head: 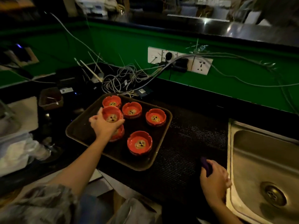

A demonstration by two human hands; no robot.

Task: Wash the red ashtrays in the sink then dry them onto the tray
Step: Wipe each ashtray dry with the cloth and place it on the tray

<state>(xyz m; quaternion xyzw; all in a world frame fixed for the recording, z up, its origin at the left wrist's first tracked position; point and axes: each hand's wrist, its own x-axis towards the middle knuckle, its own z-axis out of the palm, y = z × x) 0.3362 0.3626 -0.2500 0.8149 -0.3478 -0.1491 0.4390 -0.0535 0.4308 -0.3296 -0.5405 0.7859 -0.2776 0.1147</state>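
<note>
Several red ashtrays with ash in them stand on a dark brown tray (77, 135) on the black counter. My left hand (103, 125) grips one red ashtray (112, 114) by its rim, over another ashtray (119, 133) partly hidden beneath it. Other ashtrays sit at the tray's far corner (112, 101), middle back (131, 109), right (155, 117) and front (139, 142). My right hand (213, 180) holds a purple object (205, 164) at the left rim of the steel sink (252, 159).
A black ridged mat (191, 139) lies between tray and sink. A tangle of grey cables (123, 78) and wall sockets (179, 60) sit behind the tray on the green wall. A brown box (51, 98) and white cloths (21, 151) lie at the left.
</note>
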